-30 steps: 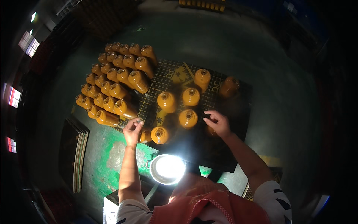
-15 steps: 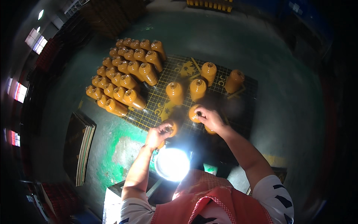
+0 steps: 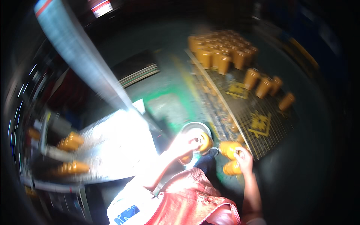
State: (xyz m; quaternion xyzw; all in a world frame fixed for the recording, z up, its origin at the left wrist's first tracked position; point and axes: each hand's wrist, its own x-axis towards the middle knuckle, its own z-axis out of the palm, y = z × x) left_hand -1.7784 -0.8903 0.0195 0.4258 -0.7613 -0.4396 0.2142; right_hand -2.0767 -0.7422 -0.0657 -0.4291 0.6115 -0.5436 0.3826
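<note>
My left hand [image 3: 187, 145], washed out by bright light, is closed at the neck of a glossy orange bottle-shaped cylinder [image 3: 204, 142]. A second orange shape [image 3: 185, 159] shows below that hand; whether I hold it too, I cannot tell. My right hand [image 3: 244, 158] is closed at the top of another orange cylinder [image 3: 227, 148], which is tilted. Right beside it is one more orange cylinder [image 3: 232, 168], and its contact with my fingers is unclear. A round grey-rimmed object [image 3: 195, 126] lies just beyond my left hand.
A brightly lit table [image 3: 116, 146] on the left bears rows of orange cylinders [image 3: 73, 167]. A slanted pale post [image 3: 82, 52] rises behind it. On the right, a dark gridded platform [image 3: 275, 129] carries many standing cylinders [image 3: 223, 52]. Stacked boards [image 3: 138, 71] lie on the floor.
My view and body have swung left, bringing the bright table into sight. Both hands have come away from the platform with orange cylinders. The picture is now smeared by motion.
</note>
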